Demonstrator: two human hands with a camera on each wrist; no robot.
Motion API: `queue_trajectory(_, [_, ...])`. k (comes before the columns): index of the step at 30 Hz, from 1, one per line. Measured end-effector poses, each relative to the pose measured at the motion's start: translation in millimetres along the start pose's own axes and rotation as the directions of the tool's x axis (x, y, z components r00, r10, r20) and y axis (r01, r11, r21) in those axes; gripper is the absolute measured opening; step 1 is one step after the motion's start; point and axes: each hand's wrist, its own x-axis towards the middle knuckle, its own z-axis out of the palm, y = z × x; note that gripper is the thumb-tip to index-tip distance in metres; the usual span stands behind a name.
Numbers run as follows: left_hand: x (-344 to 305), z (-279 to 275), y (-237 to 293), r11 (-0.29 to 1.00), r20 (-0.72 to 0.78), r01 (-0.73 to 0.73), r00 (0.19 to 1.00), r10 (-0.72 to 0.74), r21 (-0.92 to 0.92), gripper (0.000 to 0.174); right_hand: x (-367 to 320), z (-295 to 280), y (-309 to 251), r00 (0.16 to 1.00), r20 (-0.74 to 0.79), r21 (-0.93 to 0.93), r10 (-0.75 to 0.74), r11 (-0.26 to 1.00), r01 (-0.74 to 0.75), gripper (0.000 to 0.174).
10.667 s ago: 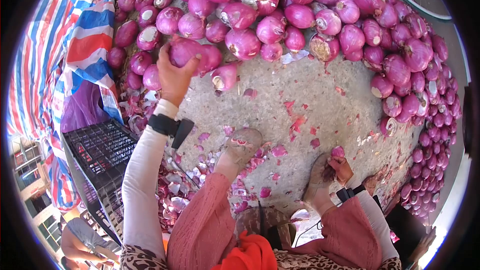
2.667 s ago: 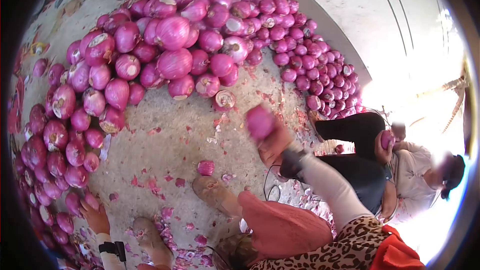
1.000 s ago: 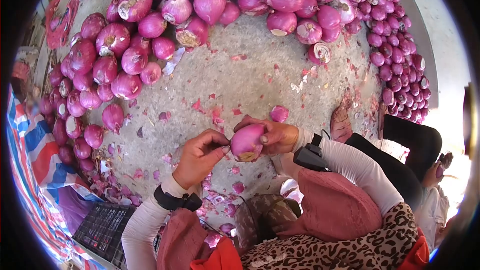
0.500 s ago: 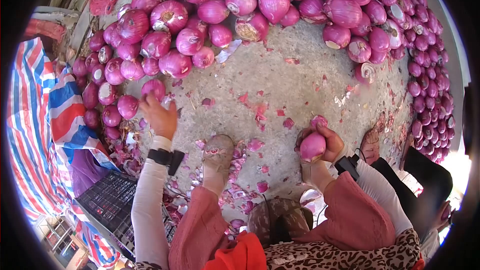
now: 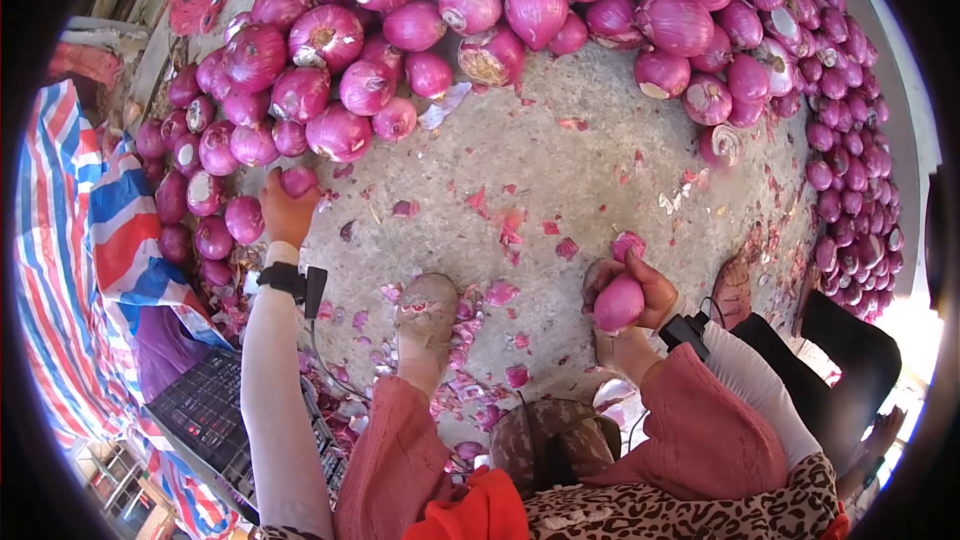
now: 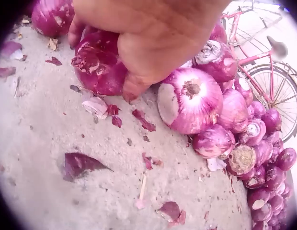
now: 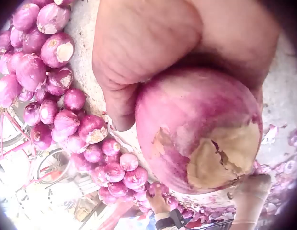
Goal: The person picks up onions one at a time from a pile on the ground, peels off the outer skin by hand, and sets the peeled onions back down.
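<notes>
My left hand point(image 5: 287, 215) grips a small red onion point(image 5: 298, 180) at the near left edge of the onion heap. In the left wrist view the thumb and fingers lie around that onion's sides, its dry root end facing the camera. Low over my right foot, my right hand point(image 5: 655, 290) holds a larger red onion point(image 5: 619, 304). The right wrist view shows its pale, torn patch point(image 7: 222, 155), with the thumb and palm against the skin. A smaller onion point(image 5: 628, 245) shows just beyond the right hand's fingers.
Red onions point(image 5: 535, 12) form a curved heap across the back and down the right side. Peel scraps point(image 5: 510, 230) litter the concrete. A black crate point(image 5: 205, 410) and striped sheet point(image 5: 60, 220) stand left. Another person's dark-trousered leg point(image 5: 850, 340) is at right.
A second ago both hands were together at the larger onion. My left hand has since moved off to the heap's left edge and taken hold of a small onion; the right keeps its onion.
</notes>
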Motion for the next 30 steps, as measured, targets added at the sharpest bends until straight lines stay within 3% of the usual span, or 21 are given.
queue_trajectory(1, [-6.1,-9.0,9.2,0.935,0.108,0.183,0.982,-0.157,-0.305,0.074,0.4,-1.2,0.5,0.999,0.038,0.015,-0.017,1.000,0.017,0.044])
queue_trajectory(2, [-16.4,-25.2,28.4,0.749,0.257,0.366,0.930,-0.264,-0.553,0.069,0.4,-1.8,0.6,0.999,0.037,-0.030,-0.017,0.999,0.018,0.044])
queue_trajectory(3, [-27.7,-34.9,40.0,0.467,0.426,0.526,0.850,-0.309,-0.711,0.065,0.3,-2.3,0.2,0.999,0.035,-0.076,-0.017,0.997,0.020,0.044])
queue_trajectory(4, [-40.5,-33.7,38.5,0.255,0.532,0.574,0.818,-0.217,-0.778,0.050,0.3,-2.5,-0.8,0.999,0.033,-0.125,-0.018,0.992,0.022,0.045])
queue_trajectory(5, [-47.8,-35.3,38.1,0.054,0.685,0.683,0.728,0.040,-0.729,0.042,1.3,-2.5,-2.6,0.998,0.060,-0.195,0.017,0.981,-0.005,0.044])
queue_trajectory(6, [-61.8,-29.6,43.7,-0.069,0.746,0.750,0.662,0.074,-0.658,0.042,3.1,-2.5,-4.6,0.995,0.082,-0.265,0.053,0.964,-0.030,0.044])
queue_trajectory(10, [-104.6,-32.8,95.5,-0.093,0.816,0.882,0.464,0.345,-0.462,0.050,6.7,25.1,-17.7,0.976,0.018,-0.462,0.216,0.868,-0.183,0.049])
queue_trajectory(11, [-112.2,-36.6,110.1,-0.083,0.821,0.908,0.409,0.399,-0.411,0.050,8.1,29.0,-16.3,0.971,0.015,-0.390,0.240,0.895,-0.215,0.064])
queue_trajectory(15, [-131.1,-55.5,163.5,0.014,0.779,0.968,0.194,0.596,-0.252,0.049,14.4,56.0,-19.6,0.945,0.010,-0.369,0.326,0.880,-0.300,0.080])
queue_trajectory(17, [-138.5,-49.5,173.8,0.087,0.736,0.969,0.116,0.667,-0.232,0.049,19.4,58.6,-16.0,0.946,0.023,-0.443,0.324,0.851,-0.281,0.077])
queue_trajectory(20, [-150.5,-39.1,179.2,0.357,0.731,0.820,0.106,0.675,-0.448,0.048,28.1,71.8,-12.0,0.956,0.056,-0.530,0.289,0.820,-0.217,0.082])
queue_trajectory(21, [-153.6,-39.9,179.4,0.438,0.574,0.472,0.190,0.797,-0.765,0.048,31.5,67.6,-8.3,0.958,0.098,-0.547,0.269,0.819,-0.174,0.082])
queue_trajectory(24, [-157.1,-57.7,207.3,0.255,0.711,0.896,0.089,0.698,-0.363,0.052,30.9,64.6,-4.4,0.970,0.103,-0.517,0.221,0.845,-0.137,0.083])
queue_trajectory(27, [-147.9,-78.3,218.0,0.513,0.759,0.783,-0.082,0.646,-0.352,0.061,29.5,54.0,-1.7,0.981,0.037,-0.522,0.191,0.841,-0.144,0.081])
queue_trajectory(30, [-150.8,-74.3,219.6,0.430,0.734,0.832,-0.040,0.678,-0.352,0.065,24.6,52.2,-2.9,0.984,-0.009,-0.514,0.180,0.843,-0.159,0.080])
